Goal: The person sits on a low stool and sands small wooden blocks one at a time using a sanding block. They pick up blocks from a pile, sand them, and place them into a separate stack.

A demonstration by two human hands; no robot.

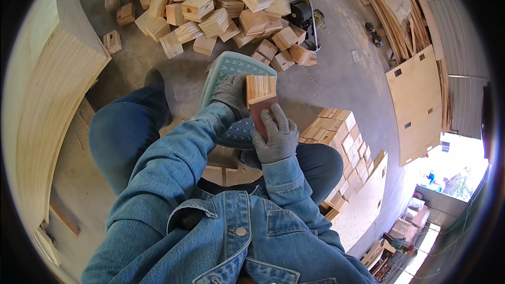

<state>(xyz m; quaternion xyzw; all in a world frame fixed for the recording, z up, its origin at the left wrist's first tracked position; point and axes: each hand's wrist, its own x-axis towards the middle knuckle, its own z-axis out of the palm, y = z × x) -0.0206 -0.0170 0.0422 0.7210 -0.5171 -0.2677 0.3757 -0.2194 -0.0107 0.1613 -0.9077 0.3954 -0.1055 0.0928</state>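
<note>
My left hand (230,94), in a grey glove, is closed on the side of a wooden block (261,89) with striped plywood layers. Against the near end of that block lies a flat reddish-brown piece (258,112) that looks like sandpaper. My right hand (276,138), also gloved in grey, grips this piece with the fingers bent over it. Both hands are above a pale green plastic stool (239,62) with a raised pattern, between my knees. The block hides part of the stool top.
Beyond the stool lies a loose heap of wooden blocks (197,8), with a dark power tool (302,11) at its right. Neatly stacked blocks (350,150) stand by my right knee. Tall plywood sheets (39,110) rise at left; panels (421,105) lean at far right.
</note>
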